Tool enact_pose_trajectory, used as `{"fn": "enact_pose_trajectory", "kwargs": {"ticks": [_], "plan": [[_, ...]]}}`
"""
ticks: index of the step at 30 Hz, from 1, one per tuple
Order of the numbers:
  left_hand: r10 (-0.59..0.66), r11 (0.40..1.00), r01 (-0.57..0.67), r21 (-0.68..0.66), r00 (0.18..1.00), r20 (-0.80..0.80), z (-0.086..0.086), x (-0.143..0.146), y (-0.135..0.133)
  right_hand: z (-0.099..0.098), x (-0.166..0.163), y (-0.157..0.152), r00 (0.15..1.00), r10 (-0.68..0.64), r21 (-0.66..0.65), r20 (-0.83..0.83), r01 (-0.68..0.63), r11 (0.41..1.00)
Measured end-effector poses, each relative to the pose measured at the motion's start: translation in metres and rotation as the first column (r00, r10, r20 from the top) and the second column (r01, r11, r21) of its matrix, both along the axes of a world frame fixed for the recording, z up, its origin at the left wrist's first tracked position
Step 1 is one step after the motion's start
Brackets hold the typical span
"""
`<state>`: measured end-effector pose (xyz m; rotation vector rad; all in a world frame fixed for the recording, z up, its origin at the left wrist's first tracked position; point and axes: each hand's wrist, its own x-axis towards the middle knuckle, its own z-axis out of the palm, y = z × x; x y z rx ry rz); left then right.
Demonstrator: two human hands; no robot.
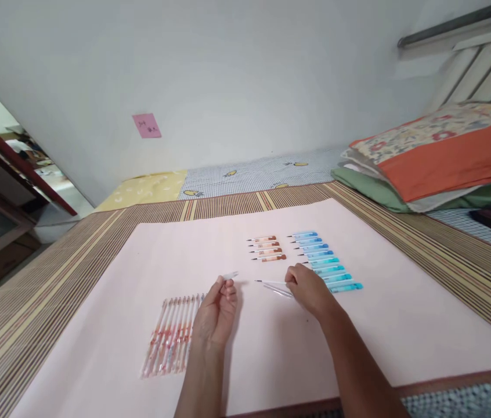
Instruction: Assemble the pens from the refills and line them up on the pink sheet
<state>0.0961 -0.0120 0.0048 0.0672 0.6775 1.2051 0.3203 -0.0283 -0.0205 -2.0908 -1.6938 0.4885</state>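
Left hand (head view) [217,313]: fingers curled in, pinching a small clear piece [230,274]
Right hand [309,284]: pretty much closed, gripping a dark-tipped white stick [271,283]; clear strips [278,289] just beside it, on the pink sheet [106,337]
Pens: pinkish row [169,337] partly behind left arm, brown bunch [270,249] beyond, blue row [313,247] partly blocked by right hand

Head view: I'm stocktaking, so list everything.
Brown refills: 4, brown, centre
Blue refills: several, blue, right
Clear pens: several, reddish, left
Loose refill: 1, white, centre
Clear rods: count unclear, transparent, centre
Sheet: 1, pink, centre
Mat: 1, brown, beneath
Wall: 1, white, back
Note: 1, pink, wall
Cloths: 2, yellow and blue, back
Cushion: 1, orange, right
Bedding: uncounted, green, right
Rail: 1, grey, top right
Doorframe: 1, red, left
Left hand: 1, centre, holding clear piece
Right hand: 1, centre, holding loose refill
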Motion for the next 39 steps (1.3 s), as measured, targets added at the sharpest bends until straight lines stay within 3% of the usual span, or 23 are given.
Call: {"fn": "enact_pose_trajectory", "kwargs": {"ticks": [5,8,10,13,16,18,20,28,39], "plan": [[0.020,1.000,-0.021,-0.011,0.997,-0.080,-0.004,0.003,0.000,-0.003,0.006,-0.002,0.999,0.017,0.065,-0.046,-0.013,0.998],[0.026,1.000,-0.024,0.013,0.993,-0.112,-0.005,0.004,-0.001,-0.005,0.013,-0.003,0.965,0.018,0.164,-0.261,0.026,0.986],[0.034,0.998,-0.028,0.048,0.991,-0.132,-0.006,0.006,-0.001,-0.004,0.016,-0.003,0.876,0.047,0.243,-0.480,0.081,0.967],[0.038,0.995,-0.024,0.097,0.988,-0.148,-0.006,0.007,-0.002,0.000,0.016,-0.001,0.647,0.096,0.296,-0.757,0.209,0.932],[0.029,0.993,-0.011,0.114,0.987,-0.156,-0.006,0.008,-0.004,0.007,0.012,0.000,0.453,0.141,0.298,-0.880,0.297,0.907],[0.031,0.993,-0.013,0.113,0.987,-0.157,-0.006,0.008,-0.004,0.013,0.009,-0.002,0.395,0.162,0.301,-0.904,0.319,0.899],[0.043,0.993,-0.026,0.112,0.988,-0.151,-0.006,0.009,-0.005,0.019,0.006,-0.005,0.397,0.180,0.318,-0.900,0.317,0.893],[0.056,0.991,-0.038,0.125,0.988,-0.141,-0.005,0.009,-0.007,0.035,0.000,-0.015,0.569,0.176,0.394,-0.803,0.287,0.873],[0.043,0.984,-0.027,0.174,0.995,-0.093,-0.010,0.009,-0.006,0.038,0.000,-0.015,0.606,0.166,0.420,-0.778,0.305,0.855]]}}
